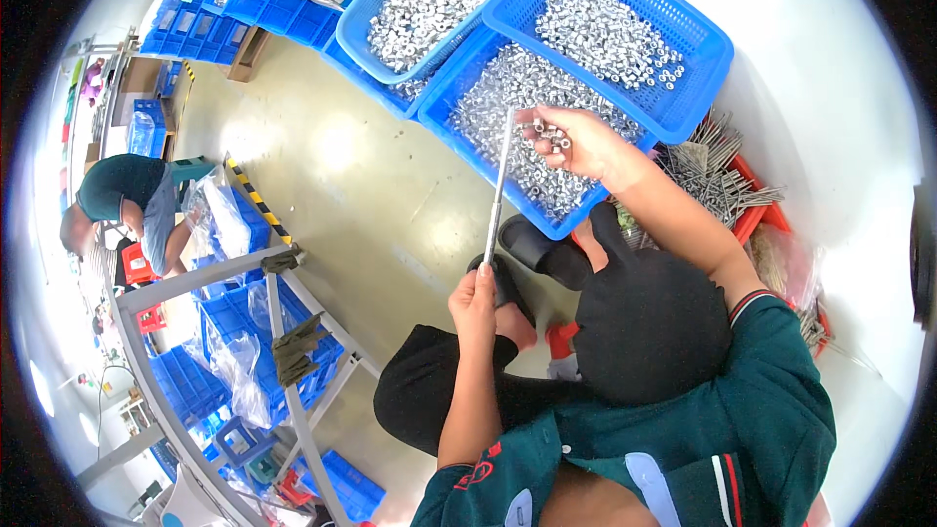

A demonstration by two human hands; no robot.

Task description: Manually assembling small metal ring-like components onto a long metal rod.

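My left hand (473, 301) is closed around the lower end of a thin metal rod (500, 181), which stands up and away from me. Its far part is slimmer and brighter than the near part. My right hand (584, 141) is half curled, palm up, with several small silvery metal collars (553, 140) on its fingers. The thumb and fingertips are close to the rod's far tip; whether they touch it I cannot tell. Below the right hand is a blue basket (554, 226) full of the same kind of small metal pieces.
A second blue basket (720, 63) of metal pieces overlaps the first. A lighter blue basket (349, 39) stands farther left. Loose metal rods (708, 176) lie in a red crate (750, 220) at right. A grey metal frame (200, 278) stands left, and another person (127, 190) bends over beyond it.
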